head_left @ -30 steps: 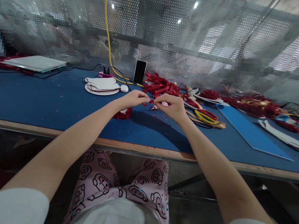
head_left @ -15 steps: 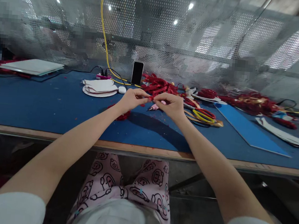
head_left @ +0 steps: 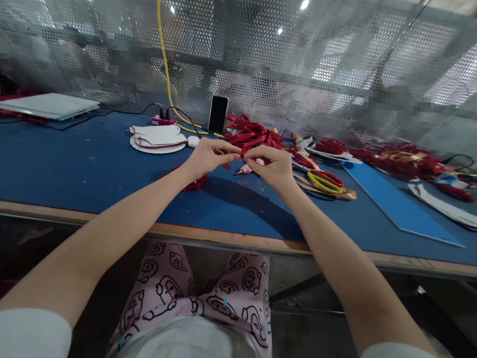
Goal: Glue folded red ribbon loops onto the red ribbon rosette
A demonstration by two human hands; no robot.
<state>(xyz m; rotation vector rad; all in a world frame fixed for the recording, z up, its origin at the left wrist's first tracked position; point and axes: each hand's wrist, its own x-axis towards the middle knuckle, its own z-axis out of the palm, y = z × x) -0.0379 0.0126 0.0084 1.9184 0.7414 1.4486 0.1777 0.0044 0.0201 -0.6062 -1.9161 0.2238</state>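
My left hand [head_left: 211, 157] and my right hand [head_left: 273, 165] meet above the middle of the table, fingertips almost touching. Between them they pinch a small piece of red ribbon [head_left: 242, 153], mostly covered by the fingers. Just below the fingertips lies a pink pen-like tool [head_left: 248, 168] with a dark pointed tip. A dark red bundle [head_left: 196, 183] rests on the table, partly behind my left forearm. Past my hands is a heap of red ribbon [head_left: 253, 134]. Scissors [head_left: 325, 182] with red and yellow handles lie right of my right hand.
A phone [head_left: 218, 114] stands upright at the back. White card pieces [head_left: 158, 139] are stacked left of my hands, beside a small white case [head_left: 193, 141]. A blue board [head_left: 395, 201] and white strips [head_left: 448, 207] lie to the right. Perforated metal [head_left: 258, 47] walls the back.
Both hands stay pinched together at nearly the same spot, with only slight finger movement. The view has shifted a little; objects on the table have not moved.
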